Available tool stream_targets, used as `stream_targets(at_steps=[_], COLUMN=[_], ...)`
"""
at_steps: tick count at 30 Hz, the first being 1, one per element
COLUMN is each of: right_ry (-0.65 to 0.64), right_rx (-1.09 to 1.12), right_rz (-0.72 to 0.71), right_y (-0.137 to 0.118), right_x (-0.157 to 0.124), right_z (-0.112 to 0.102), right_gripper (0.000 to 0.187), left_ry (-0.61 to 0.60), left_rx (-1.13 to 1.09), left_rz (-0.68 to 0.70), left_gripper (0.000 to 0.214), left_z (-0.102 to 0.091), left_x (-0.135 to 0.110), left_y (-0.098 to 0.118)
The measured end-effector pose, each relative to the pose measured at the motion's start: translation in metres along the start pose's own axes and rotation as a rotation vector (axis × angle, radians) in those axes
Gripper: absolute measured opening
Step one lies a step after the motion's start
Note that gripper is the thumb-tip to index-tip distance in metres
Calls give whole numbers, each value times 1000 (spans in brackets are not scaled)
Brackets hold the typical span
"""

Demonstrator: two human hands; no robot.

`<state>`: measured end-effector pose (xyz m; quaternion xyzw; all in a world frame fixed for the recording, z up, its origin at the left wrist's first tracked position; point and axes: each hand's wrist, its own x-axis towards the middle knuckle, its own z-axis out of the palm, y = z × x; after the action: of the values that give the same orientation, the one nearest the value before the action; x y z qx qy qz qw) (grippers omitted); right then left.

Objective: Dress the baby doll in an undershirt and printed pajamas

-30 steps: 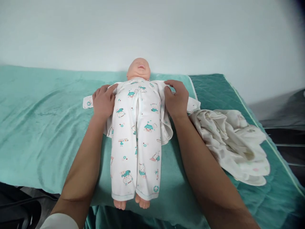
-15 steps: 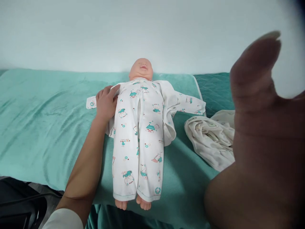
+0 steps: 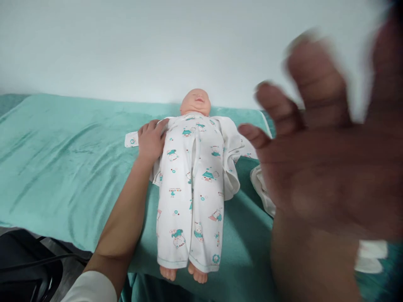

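Note:
A baby doll (image 3: 195, 100) lies face up with its head toward the wall and its feet toward me. White printed baby trousers (image 3: 206, 209) cover its front from the neck down to the bare feet. Beneath them spreads a white baby shirt (image 3: 231, 180) with its sleeves out to the sides. My left hand (image 3: 151, 140) rests on the shirt's left sleeve beside the doll, its fingers apart and lying flat. Raised close to the camera, my right hand (image 3: 324, 155) is blurred, with spread fingers and nothing in it. It hides part of the right sleeve.
A light green blanket (image 3: 63, 167) covers the table below the doll. Crumpled white cloth (image 3: 262, 193) lies at the right, mostly behind my right hand. A pale wall (image 3: 141, 46) stands at the back. At the lower left is a black object (image 3: 25, 268) with a cable.
My right hand has turned so that its palm and spread fingers show, and it covers more of the crumpled cloth. My left hand stays on the sleeve. The view has shifted slightly.

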<state>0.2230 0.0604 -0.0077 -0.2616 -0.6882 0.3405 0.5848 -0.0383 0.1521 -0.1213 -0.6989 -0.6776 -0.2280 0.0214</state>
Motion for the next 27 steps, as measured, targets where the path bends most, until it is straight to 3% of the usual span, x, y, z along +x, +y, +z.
stream_targets(at_steps=[2, 4, 7, 9, 13, 18, 23, 27], right_ry=[-72, -166, -315, -483, -794, -849, -779, -886], right_rx=[156, 122, -299, -648, -1147, -1274, -1301, -1273], right_rz=[56, 57, 123, 133, 201, 198, 17, 15], right_y=[17, 43, 84, 105, 129, 136, 134, 140], right_x=[6, 17, 47, 70, 103, 103, 90, 95], right_z=[19, 40, 74, 95, 128, 136, 126, 138], right_gripper=[38, 44, 46, 41, 36, 34, 32, 32], left_ry=[9, 18, 31, 43, 61, 77, 67, 20], left_rx=[-10, -21, -30, -32, -50, -57, -125, -133], left_rz=[-1, -7, -68, -137, -255, -321, -362, -328], left_gripper=[46, 46, 47, 49, 43, 34, 32, 32], left_z=[0, -1, -3, -3, -1, 1, 1, 1], left_x=[0, 0, 2, 6, 13, 15, 16, 17], left_y=[1, 3, 2, -2, -14, -24, -25, -24])
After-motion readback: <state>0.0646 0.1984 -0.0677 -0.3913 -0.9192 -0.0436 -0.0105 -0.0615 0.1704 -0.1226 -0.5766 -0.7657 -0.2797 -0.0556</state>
